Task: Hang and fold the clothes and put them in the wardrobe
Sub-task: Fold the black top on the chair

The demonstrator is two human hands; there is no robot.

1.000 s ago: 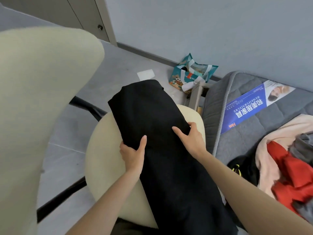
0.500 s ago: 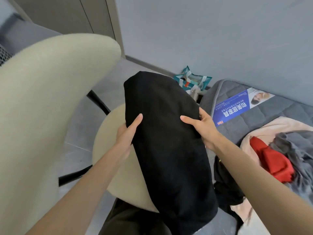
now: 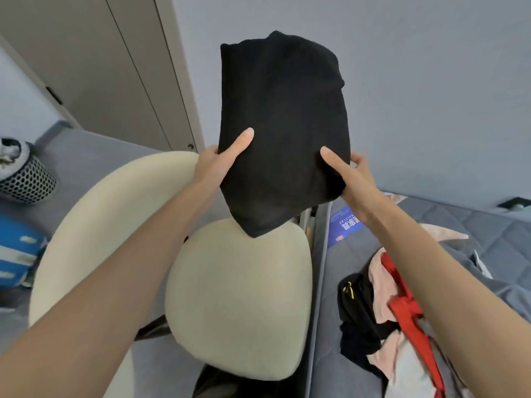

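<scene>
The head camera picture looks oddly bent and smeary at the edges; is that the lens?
Head view: wide-angle bending curves the wardrobe door lines; motion blur smears the clothes pile; the folded black garment shows little detail; soft, even light, no glare.

The bed [image 3: 474,225] fills the lower right, covered in grey quilted fabric. On it lies a loose heap of clothes [image 3: 402,326] — a black piece with a yellow tag nearest the bed's edge, pale pink cloth behind it, a red piece across the middle, grey cloth at the bottom. A blue printed sheet [image 3: 343,228] lies flat near the bed's near corner, apart from the heap.

The grey floor [image 3: 86,147] carries a cream chair [image 3: 238,297] just beside the bed — its seat is bare. At far left a perforated bin [image 3: 26,176] stands on the floor, with a blue bag [image 3: 17,251] below it at the frame's edge.
</scene>
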